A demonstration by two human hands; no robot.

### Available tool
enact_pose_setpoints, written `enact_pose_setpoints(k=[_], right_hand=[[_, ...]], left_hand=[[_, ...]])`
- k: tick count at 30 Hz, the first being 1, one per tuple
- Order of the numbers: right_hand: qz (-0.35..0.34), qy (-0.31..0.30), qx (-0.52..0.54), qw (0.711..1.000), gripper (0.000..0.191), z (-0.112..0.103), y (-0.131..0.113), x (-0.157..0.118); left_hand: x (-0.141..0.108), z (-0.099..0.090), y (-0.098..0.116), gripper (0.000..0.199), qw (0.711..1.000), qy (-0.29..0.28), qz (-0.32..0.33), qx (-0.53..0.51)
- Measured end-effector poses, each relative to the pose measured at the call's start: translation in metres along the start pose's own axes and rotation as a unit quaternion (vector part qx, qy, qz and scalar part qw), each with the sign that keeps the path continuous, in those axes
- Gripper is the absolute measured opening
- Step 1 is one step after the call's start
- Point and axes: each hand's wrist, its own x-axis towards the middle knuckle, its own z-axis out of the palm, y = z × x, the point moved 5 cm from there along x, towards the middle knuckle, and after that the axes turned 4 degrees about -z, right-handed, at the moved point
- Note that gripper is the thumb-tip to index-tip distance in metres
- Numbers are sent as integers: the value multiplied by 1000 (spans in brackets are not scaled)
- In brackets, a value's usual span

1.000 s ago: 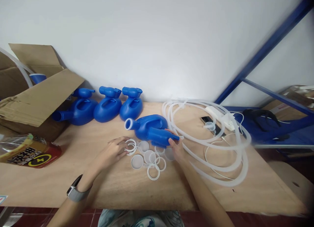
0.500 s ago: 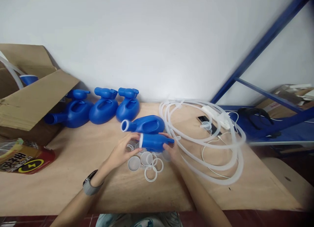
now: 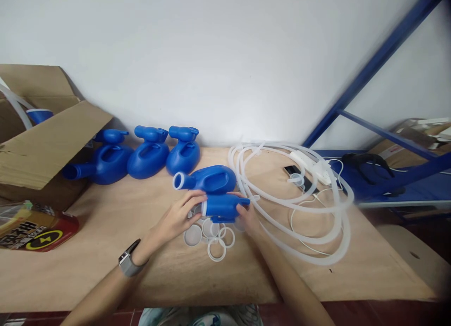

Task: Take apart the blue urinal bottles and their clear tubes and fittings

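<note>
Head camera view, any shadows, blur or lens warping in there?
Head view: soft, even light on the wall; diffuse shadows on the table; red-and-yellow package looks stretched and soft at the left edge; upper right corner falls dark.

Blue jugs: four; spouted cylinders: four; blue piece in box: one; phone: one; watch: one

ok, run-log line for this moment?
left hand: holds blue part at white rim | right hand: holds its spout end | nearer edge: loose rings | behind: blue jug | right: coiled hose
</note>
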Motion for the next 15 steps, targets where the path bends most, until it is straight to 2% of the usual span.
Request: enact_pose_setpoints(k=[3,6,10,15], right_hand=[[35,7,30,999,75,0,3,-1],[67,3,59,996,76,3,5,-3],[100,-1,86,991,70,7,6,-5],[117,-3,103,988,63,9,8,-10]], left_hand=[[1,1,7,35,996,17,53,75],[4,-2,19,46,983,35,123,132],[12,-9,31,66,972,20,199,124],[23,-4,36,74,963,11,249,99]])
